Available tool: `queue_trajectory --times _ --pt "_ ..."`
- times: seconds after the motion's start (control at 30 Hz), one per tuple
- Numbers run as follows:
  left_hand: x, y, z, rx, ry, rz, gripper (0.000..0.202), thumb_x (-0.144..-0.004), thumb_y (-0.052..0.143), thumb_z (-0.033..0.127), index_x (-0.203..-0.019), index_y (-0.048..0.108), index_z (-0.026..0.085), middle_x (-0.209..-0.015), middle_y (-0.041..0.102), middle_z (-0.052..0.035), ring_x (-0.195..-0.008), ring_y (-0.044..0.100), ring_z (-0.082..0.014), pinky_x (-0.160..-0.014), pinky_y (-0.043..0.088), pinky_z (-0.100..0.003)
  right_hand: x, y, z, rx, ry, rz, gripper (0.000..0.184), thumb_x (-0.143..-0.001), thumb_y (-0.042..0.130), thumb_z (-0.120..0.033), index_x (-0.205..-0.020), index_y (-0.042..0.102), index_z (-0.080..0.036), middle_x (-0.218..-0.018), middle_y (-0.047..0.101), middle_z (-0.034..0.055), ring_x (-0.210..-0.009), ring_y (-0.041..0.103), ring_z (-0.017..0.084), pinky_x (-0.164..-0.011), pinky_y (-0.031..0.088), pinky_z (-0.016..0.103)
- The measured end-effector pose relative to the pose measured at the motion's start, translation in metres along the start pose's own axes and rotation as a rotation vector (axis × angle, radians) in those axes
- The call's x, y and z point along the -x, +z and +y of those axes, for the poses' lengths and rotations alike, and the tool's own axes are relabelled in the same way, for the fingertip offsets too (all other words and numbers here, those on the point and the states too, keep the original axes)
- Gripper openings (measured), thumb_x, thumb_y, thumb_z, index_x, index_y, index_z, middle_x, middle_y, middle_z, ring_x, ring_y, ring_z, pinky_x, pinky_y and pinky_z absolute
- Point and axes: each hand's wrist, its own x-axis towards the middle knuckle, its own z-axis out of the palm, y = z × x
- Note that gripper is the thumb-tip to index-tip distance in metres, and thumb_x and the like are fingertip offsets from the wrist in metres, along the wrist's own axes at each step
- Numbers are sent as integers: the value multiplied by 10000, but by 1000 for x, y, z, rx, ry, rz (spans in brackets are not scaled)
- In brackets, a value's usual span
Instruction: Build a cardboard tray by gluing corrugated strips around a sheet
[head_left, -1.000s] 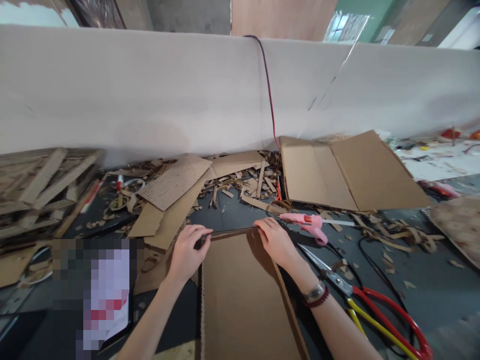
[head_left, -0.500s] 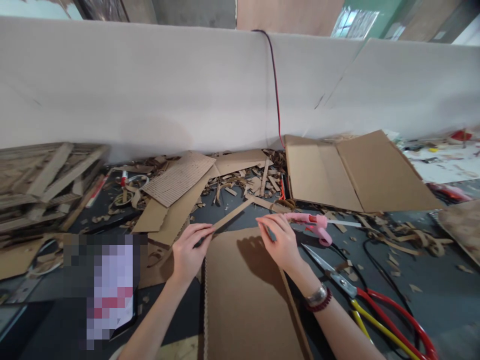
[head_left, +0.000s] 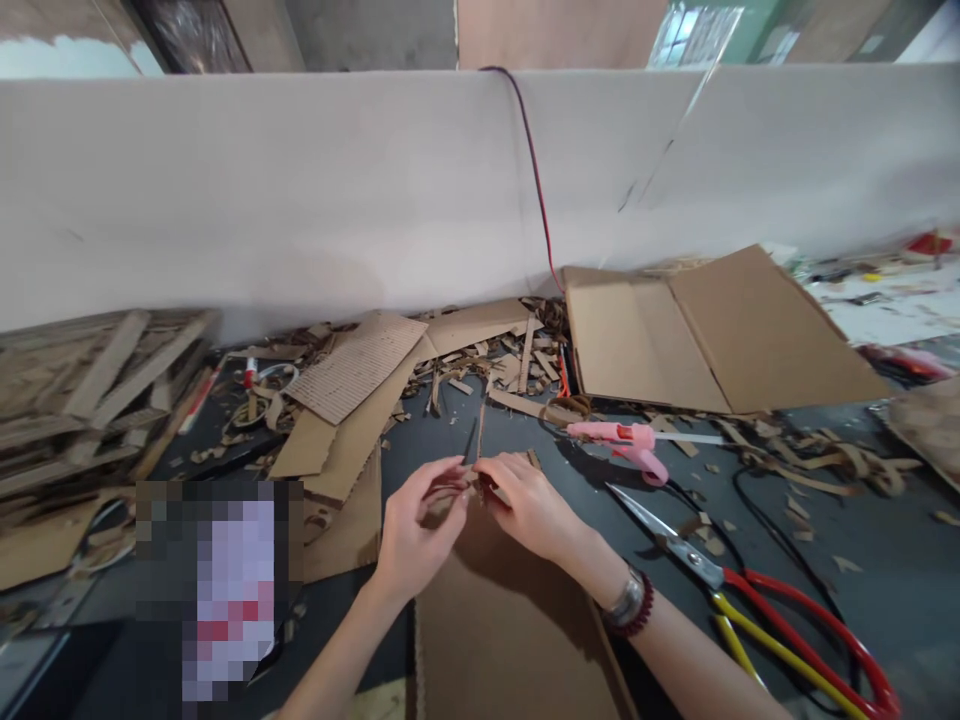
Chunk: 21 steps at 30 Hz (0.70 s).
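A narrow cardboard strip (head_left: 481, 432) stands up edge-on between my two hands, above the far end of a long cardboard panel (head_left: 517, 630). My left hand (head_left: 421, 525) pinches the strip's near part between thumb and fingers. Close beside it, my right hand (head_left: 536, 508) has its fingers closed on the same strip, partly hiding it. The panel lies lengthwise toward me and has raised edges along its sides. To the right of my right hand rests a pink glue gun (head_left: 615, 433) with a white glue stick in its back.
Large scissors (head_left: 697, 565) with red and yellow handles lie at the right. A folded cardboard sheet (head_left: 780, 340) and cardboard scraps (head_left: 480, 360) are along the white wall. Stacked cardboard pieces (head_left: 352, 370) lie left of centre, and a blurred-out phone-like object (head_left: 236, 590) is nearer me.
My right hand has moved left and closed on the strip beside my left hand. The strip has turned from slanting away to the right to standing edge-on. My left hand has shifted right.
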Motion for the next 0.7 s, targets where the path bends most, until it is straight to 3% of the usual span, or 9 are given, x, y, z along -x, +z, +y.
queue_trajectory --times 0.03,0.1,0.17,0.27,0.43,0.53,0.7 --pt "-2 0 4 151 -215 -30 204 -777 581 224 -969 609 164 -924 653 -60 -823 617 -144 -775 495 -239 1 1 1 4 -6 11 213 -792 408 -40 -948 538 -106 -774 625 102 -707 530 207 -630 464 336" --pt "-5 1 10 328 -491 -119 226 -751 607 343 -812 642 129 -767 668 -56 -695 625 -142 -689 515 -247 2 2 2 10 -24 26 216 -798 391 -38 -939 539 -107 -760 620 103 -710 522 210 -642 460 344" --pt "-9 2 14 371 -604 -208 306 -702 643 405 -726 647 100 -664 662 -60 -589 618 -135 -597 522 -248 2 3 3 14 -42 40 215 -814 374 -48 -925 546 -113 -741 614 99 -700 514 209 -640 455 345" --pt "-14 3 17 433 -744 -268 309 -614 728 376 -700 652 89 -661 666 -53 -571 618 -110 -563 515 -205 3 6 3 7 -56 58 204 -845 366 -83 -915 556 -115 -738 614 102 -694 509 207 -632 450 346" --pt "-24 7 18 503 -824 -267 282 -570 771 308 -673 649 75 -617 654 -32 -559 613 -83 -537 509 -146 5 5 5 -63 -29 95 222 -840 407 -98 -1002 555 -132 -774 629 93 -705 529 206 -638 456 355" --pt "-29 6 16 564 -820 -242 287 -548 787 288 -678 630 87 -608 652 -21 -535 606 -72 -528 512 -136 6 0 6 -143 68 176 324 -807 445 -72 -1121 490 -136 -871 622 99 -763 554 194 -678 476 350" --pt "-37 0 4 653 -792 -193 274 -560 784 278 -641 581 112 -616 657 -16 -535 614 -62 -524 509 -115 5 -10 2 -302 198 270 121 -791 524 -93 -845 596 -174 -849 628 59 -769 602 139 -712 506 264"
